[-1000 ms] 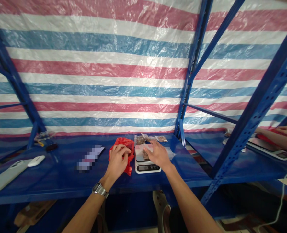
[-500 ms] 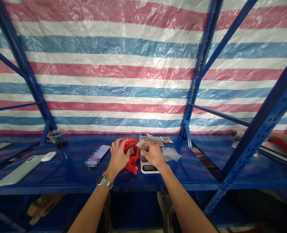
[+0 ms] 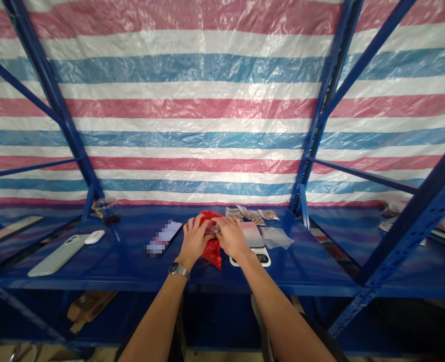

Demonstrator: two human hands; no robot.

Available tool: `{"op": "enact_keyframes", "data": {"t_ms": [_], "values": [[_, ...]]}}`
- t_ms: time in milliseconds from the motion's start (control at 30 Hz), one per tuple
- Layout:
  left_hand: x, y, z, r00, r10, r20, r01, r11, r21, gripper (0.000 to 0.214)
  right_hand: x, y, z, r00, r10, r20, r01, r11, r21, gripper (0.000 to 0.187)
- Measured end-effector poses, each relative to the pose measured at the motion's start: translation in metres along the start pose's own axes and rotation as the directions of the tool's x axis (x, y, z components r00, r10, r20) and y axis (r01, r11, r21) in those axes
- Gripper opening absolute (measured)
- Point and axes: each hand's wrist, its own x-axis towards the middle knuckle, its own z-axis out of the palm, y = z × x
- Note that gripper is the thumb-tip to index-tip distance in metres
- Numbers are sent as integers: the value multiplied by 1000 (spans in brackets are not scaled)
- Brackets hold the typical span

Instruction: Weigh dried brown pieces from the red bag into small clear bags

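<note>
Both my hands meet over a red plastic bag (image 3: 212, 251) on the blue shelf (image 3: 132, 266). My left hand (image 3: 193, 240), with a watch on its wrist, is curled on the bag's left side. My right hand (image 3: 230, 237) pinches a small clear packet (image 3: 213, 229) above the bag's mouth. Just right of my right hand sits a small white kitchen scale (image 3: 253, 242) with nothing on its platform. Behind it lie a few small clear packets of brown pieces (image 3: 251, 215).
An empty clear packet (image 3: 277, 237) lies right of the scale. A phone (image 3: 164, 237) lies left of the bag. Further left are a white mouse (image 3: 94, 237), a grey phone case (image 3: 59, 255) and a clear bag (image 3: 105, 206). Blue uprights (image 3: 309, 146) frame the bay.
My right hand lifted the small packet off the scale and carried it left to the red bag's mouth. My left hand stayed on the bag. The camera swung to the left.
</note>
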Motion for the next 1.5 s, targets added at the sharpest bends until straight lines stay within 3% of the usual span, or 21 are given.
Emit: {"op": "enact_keyframes", "data": {"t_ms": [300, 467, 567, 667, 833, 933, 1067, 1200, 1400, 1500], "values": [[2, 8, -1, 999, -36, 0, 36, 999, -18, 28, -2, -1, -12, 1000, 0, -4, 0, 1000, -1, 46], [3, 12, 1, 997, -32, -72, 30, 999, -21, 42, -3, 6, -7, 991, 129, 40, -131, 991, 27, 48], [3, 19, -1, 984, -110, -141, 97, 990, -98, 47, -1, 14, -3, 978, 203, 55, -207, 973, 97, 49], [2, 27, -3, 961, -209, -182, 171, 963, -207, 42, 0, 28, -8, 965, 263, -12, -259, 954, 150, 44], [2, 31, -5, 960, -198, -196, 147, 958, -247, 31, -15, 57, -25, 930, 353, -99, -353, 935, 22, 43], [2, 34, -6, 962, -192, -192, 141, 957, -252, 29, -27, 69, -25, 939, 339, -55, -342, 939, -47, 54], [-5, 40, -4, 966, -184, -180, 138, 960, -243, 28, -33, 74, -21, 949, 314, -28, -312, 948, 56, 71], [-11, 43, -3, 957, -181, -227, 123, 962, -244, 26, -35, 75, -28, 944, 279, -178, -250, 953, 170, 75], [-23, 37, -31, 893, -110, -437, 33, 983, -181, 24, -39, 79, -30, 855, 311, -415, -236, 946, 223, 65], [-58, 34, -40, 801, -108, -589, 45, 992, -121, 19, -35, 76, -30, 822, 327, -466, -240, 941, 237, 62]]}}
